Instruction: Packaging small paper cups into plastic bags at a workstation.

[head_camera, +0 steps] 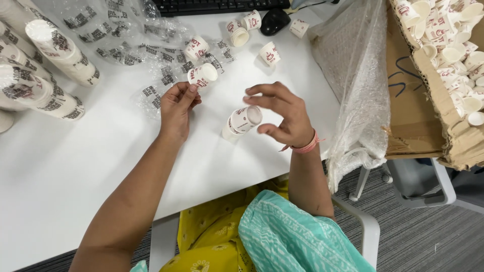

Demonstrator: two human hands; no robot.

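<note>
- A small white paper cup (202,75) with red print is pinched by its lower rim between the fingertips of the left hand (177,106); the cup is tilted, with its open mouth turned up and to the right.
- A short nested stack of paper cups (241,121), cylindrical and printed with dark marks, is seen on its side just beside the right hand (283,117), its round open mouth facing up and right; whether it rests on the desk (91,151) cannot be told.
- The right hand is spread in a loose claw, with the thumb below and the fingers arched above the stack's mouth; no firm grip is shown.
- A pink band (306,147) is worn on the right wrist.
- The desk is smooth, matte and white.
- Crinkled clear plastic sleeves (126,45) with dark print are spread behind the hands, and loose cups (269,53) are scattered among them.
- Long wrapped cup stacks (55,48) are laid at the left edge.
- A torn cardboard box (443,75) at the right is filled with loose cups, and a sheet of bubble wrap (353,80) is draped beside it.
</note>
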